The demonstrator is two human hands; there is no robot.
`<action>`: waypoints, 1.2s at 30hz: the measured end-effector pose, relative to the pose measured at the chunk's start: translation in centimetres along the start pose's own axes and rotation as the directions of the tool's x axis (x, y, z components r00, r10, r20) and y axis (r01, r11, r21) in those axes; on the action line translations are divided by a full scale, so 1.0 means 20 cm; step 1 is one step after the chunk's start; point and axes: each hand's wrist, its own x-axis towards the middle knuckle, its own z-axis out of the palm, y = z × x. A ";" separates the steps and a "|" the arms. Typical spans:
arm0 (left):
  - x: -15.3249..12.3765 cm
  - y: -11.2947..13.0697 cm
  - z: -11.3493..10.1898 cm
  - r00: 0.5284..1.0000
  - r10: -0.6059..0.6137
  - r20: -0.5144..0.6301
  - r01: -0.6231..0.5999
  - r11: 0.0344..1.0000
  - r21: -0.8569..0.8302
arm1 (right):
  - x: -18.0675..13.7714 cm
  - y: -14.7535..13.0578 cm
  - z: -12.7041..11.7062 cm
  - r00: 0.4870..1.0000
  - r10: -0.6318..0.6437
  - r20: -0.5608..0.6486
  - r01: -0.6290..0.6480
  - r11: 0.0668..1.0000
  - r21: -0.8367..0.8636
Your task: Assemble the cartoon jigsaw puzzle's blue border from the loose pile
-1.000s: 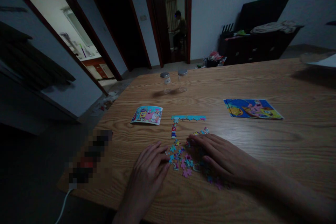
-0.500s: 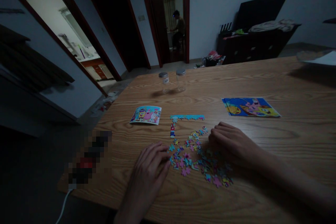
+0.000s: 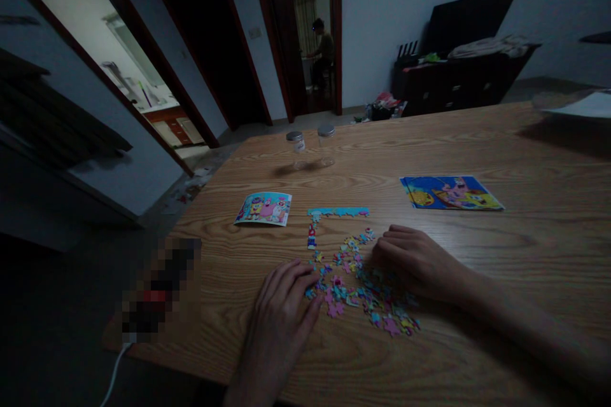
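Note:
Loose jigsaw puzzle pieces [image 3: 340,292] lie in a spread pile on the wooden table [image 3: 229,343]. Beyond them, a joined puzzle edge [image 3: 341,211] forms a corner, with a short column [image 3: 312,235] running down its left side. My left hand [image 3: 284,302] rests at the pile's left edge, fingers stretched and thumb apart, its fingertips touching pieces. On the other side, my right hand [image 3: 417,261] is curled over the pile's upper right. Its fingertips point down and are hidden, so whatever they pinch cannot be made out.
A cartoon picture card [image 3: 264,208] lies left of the joined edge, and cartoon picture sheets [image 3: 453,193] lie to the right. Two lidded clear jars [image 3: 298,151] stand farther back. A blurred-out object [image 3: 160,292] with a white cable is at the left edge. A person [image 3: 323,54] sits beyond a doorway.
My left hand has slid a little right, over the pile's left pieces. My right hand has shifted slightly left and stays curled. The view has turned slightly.

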 end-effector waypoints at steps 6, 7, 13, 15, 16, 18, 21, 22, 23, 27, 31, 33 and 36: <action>-0.04 -0.03 -0.03 0.999 0.040 0.006 -0.040 0.999 -0.032 | 0.00 -0.01 0.01 1.000 -0.003 0.017 0.002 0.998 0.055; -0.04 -0.03 -0.04 0.999 0.047 0.007 -0.047 0.998 -0.036 | 0.00 -0.01 0.01 1.000 -0.001 0.024 -0.001 0.998 0.060; -0.02 0.04 -0.04 0.994 0.071 0.086 -0.069 0.997 -0.033 | 0.00 -0.02 -0.01 0.996 0.024 0.085 -0.030 0.997 0.075; 0.00 0.06 -0.02 0.992 0.079 0.094 -0.076 0.996 -0.038 | 0.01 -0.02 -0.02 0.995 0.031 0.092 -0.039 0.996 0.083; 0.01 0.06 -0.01 0.993 0.079 0.090 -0.075 0.996 -0.042 | 0.01 -0.02 -0.03 0.995 0.032 0.096 -0.040 0.995 0.088; 0.03 0.07 0.00 0.993 0.073 0.089 -0.069 0.996 -0.053 | 0.01 -0.03 -0.03 0.995 0.032 0.096 -0.040 0.995 0.092; 0.05 0.07 0.01 0.993 0.062 0.102 -0.055 0.996 -0.070 | 0.01 -0.03 -0.02 0.995 0.027 0.097 -0.035 0.996 0.086; 0.06 0.08 0.01 0.993 0.060 0.104 -0.052 0.996 -0.073 | 0.01 -0.03 -0.02 0.995 0.028 0.094 -0.036 0.996 0.082; 0.06 0.08 0.01 0.993 0.058 0.105 -0.050 0.996 -0.077 | 0.01 -0.03 -0.01 0.995 0.032 0.096 -0.040 0.996 0.079; 0.08 0.09 0.01 0.993 0.043 0.110 -0.033 0.995 -0.090 | 0.01 -0.04 0.00 0.994 0.037 0.106 -0.046 0.996 0.078; 0.09 0.09 0.01 0.995 0.047 0.086 -0.038 0.994 -0.106 | 0.01 -0.04 -0.01 0.993 0.036 0.114 -0.046 0.995 0.089; 0.09 0.09 0.02 0.996 0.057 0.071 -0.048 0.992 -0.117 | 0.01 -0.04 -0.02 0.993 0.040 0.112 -0.052 0.993 0.105; 0.10 0.09 0.02 0.997 0.070 0.044 -0.063 0.989 -0.132 | 0.01 -0.04 -0.02 0.996 0.049 0.078 -0.058 0.992 0.116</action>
